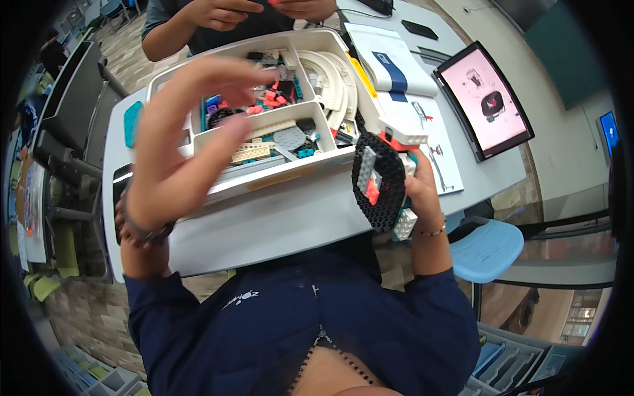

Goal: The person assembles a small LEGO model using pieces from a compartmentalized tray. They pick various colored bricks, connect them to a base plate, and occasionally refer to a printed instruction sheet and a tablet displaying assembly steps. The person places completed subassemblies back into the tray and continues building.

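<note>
The left hand is raised over the left part of the divided white tray, thumb and fingers spread apart, with nothing between them. At the tray's near right corner, the right hand grips the outer edge of a toy-brick model with a black studded panel. Inside the tray lie loose bricks and, in its right compartment, curved white pieces. Right of the tray are an open booklet and, farther out, a lit screen. Beyond the tray's far edge are a co-worker's hands.
</note>
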### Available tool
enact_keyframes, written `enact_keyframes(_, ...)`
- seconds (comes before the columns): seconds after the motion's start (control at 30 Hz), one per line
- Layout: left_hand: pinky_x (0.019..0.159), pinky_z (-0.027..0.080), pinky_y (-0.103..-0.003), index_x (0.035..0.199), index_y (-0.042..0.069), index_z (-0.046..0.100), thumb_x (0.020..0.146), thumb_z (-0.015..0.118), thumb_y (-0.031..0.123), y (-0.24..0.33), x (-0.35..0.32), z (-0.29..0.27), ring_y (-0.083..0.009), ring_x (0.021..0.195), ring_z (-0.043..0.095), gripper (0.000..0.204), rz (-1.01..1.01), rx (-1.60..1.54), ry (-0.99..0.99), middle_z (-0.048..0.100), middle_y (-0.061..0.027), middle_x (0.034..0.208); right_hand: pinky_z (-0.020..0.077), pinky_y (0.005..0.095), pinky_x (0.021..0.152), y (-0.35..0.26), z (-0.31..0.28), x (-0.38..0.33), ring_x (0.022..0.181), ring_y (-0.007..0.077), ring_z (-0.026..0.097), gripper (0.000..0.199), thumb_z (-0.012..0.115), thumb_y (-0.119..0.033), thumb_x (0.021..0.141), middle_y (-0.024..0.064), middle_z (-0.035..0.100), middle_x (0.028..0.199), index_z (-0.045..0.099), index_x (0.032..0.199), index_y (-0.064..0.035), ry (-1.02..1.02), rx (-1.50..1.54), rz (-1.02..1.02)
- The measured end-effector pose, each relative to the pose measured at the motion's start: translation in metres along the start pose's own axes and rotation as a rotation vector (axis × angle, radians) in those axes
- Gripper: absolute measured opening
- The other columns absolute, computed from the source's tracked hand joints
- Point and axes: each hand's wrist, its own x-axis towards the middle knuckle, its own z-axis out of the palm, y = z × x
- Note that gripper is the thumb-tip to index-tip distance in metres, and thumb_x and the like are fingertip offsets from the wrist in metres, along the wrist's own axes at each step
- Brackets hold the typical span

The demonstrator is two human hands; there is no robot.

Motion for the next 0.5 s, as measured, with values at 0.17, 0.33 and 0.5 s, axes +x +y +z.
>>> enact_keyframes(0.17,0.074,0.046,-0.031,0.116,0.002,0.056,0.089,0.054,0.023,0.0,0.036,0.028,-0.0206,0.083,0.059,0.034,-0.011,0.057,-0.231,0.061,-0.0114,0.095,0.0448,0.0248,0.081,-0.04,0.043,0.036,0.091,0.0107,0.056,0.057,0.07,-0.025,0.078,0.0075,0.06,0.102,0.047,0.123,0.0013,-0.158,-0.301,0.048)
enact_keyframes(0.33,0.071,0.047,-0.035,0.114,-0.001,0.054,0.09,0.053,0.031,-0.01,0.032,0.03,-0.0281,0.081,0.059,0.04,-0.044,0.144,-0.438,0.059,-0.0154,0.09,0.0458,0.0265,0.071,-0.032,0.05,0.051,0.076,0.0131,0.058,0.047,0.072,-0.026,0.076,0.0098,0.062,0.085,0.053,0.11,0.0015,-0.285,-0.568,-0.069)
enact_keyframes(0.5,0.074,0.045,-0.038,0.11,-0.001,0.053,0.093,0.046,0.031,-0.01,0.022,0.04,-0.0324,0.084,0.058,0.038,-0.122,0.065,-0.475,0.058,-0.0183,0.092,0.0463,0.0281,0.072,-0.04,0.054,0.045,0.077,0.0156,0.059,0.048,0.072,-0.026,0.075,0.0114,0.063,0.087,0.053,0.109,0.0021,-0.326,-0.532,0.047)
